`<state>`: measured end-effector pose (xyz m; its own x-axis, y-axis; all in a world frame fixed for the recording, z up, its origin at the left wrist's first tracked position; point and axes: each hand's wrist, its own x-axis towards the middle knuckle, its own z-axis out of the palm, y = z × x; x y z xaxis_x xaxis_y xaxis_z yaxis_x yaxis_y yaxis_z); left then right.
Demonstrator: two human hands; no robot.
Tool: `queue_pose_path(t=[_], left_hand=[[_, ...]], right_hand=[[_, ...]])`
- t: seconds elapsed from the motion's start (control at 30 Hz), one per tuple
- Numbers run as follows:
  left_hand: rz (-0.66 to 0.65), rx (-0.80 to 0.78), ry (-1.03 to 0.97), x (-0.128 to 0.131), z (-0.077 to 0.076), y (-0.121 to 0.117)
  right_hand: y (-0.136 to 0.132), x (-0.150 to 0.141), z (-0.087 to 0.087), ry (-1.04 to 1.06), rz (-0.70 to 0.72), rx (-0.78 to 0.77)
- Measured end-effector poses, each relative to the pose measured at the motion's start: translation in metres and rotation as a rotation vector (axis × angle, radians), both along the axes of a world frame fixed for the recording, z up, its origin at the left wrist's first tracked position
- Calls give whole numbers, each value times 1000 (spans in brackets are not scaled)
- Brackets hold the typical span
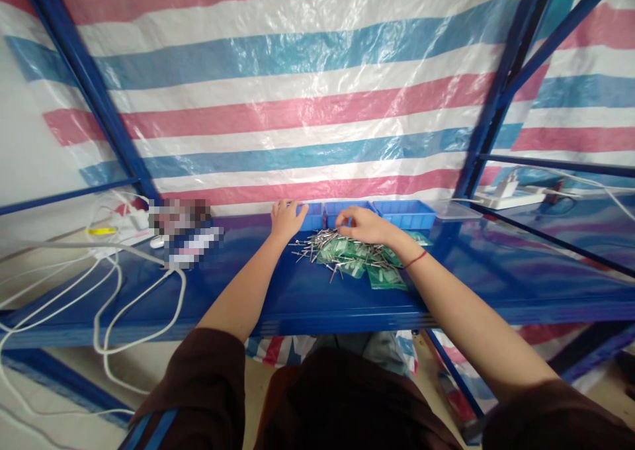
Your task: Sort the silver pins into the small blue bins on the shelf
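My left hand (288, 218) rests at the left blue bin (312, 217), thumb apart from the fingers, with nothing visible in it. Over the front of the middle blue bin (350, 206) hovers my right hand (366, 225). Its fingers are curled towards the thumb as in a pinch, and whatever they may hold is too small to make out. Just below it, a loose heap of thin silver metal pins (327, 241), looking like pop rivets, lies on the blue table. Green-tinted plastic bags (387, 278) lie among and under the pins. My right hand hides part of the heap.
A third blue bin (405, 214) stands at the right of the row, beside a clear plastic lid (459, 210). White cables (122, 284) loop over the table's left side. A power strip (516, 197) sits at the back right. Blue metal posts frame a striped sheet (297, 106).
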<state>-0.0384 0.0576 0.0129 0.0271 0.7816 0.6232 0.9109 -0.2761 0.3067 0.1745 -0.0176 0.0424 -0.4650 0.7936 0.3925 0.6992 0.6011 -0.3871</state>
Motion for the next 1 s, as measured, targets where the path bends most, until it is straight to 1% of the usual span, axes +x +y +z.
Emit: queue_pose_path(t=[0.07,0.13,0.2,0.37,0.43,0.5,0.6,0.7,0.77,0.8,0.87,0.93,0.97,1.0], left_hand=[[-28,4,11,3,0,-2],[-56,10,16,4,0,-3],[-104,27,29,5,0,-4],[-320,58,43,17,4,-16],[-377,51,23,24,7,-24],[-434,10,-34,30,10,-32],[-530,-103,-220,38,10,-39],[-676,-178,-399,42,4,-37],[-774,-223,-504,44,0,-34],[-802,-246,-556,45,-2,-32],[-812,-265,-642,45,-1,-32],[-802,-249,-683,45,1,-34],[-797,-244,-695,45,4,-36],[-786,-251,-714,45,6,-39]], right_hand=[[-5,0,1,-130,128,-86],[-9,-1,0,-221,167,-130],[-10,-4,-2,-281,138,-113],[-13,-11,-1,-319,18,-9],[-12,-11,1,-266,-50,42],[-9,-9,2,-175,-108,90],[-3,-4,1,-31,-163,141],[3,-1,0,100,-167,150],[5,-1,-1,223,-144,115],[5,-2,-1,296,-126,73],[5,-4,-2,430,-71,-45],[5,-5,-2,503,-17,-147],[5,-5,-1,520,-8,-164],[5,-5,-1,531,-18,-147]])
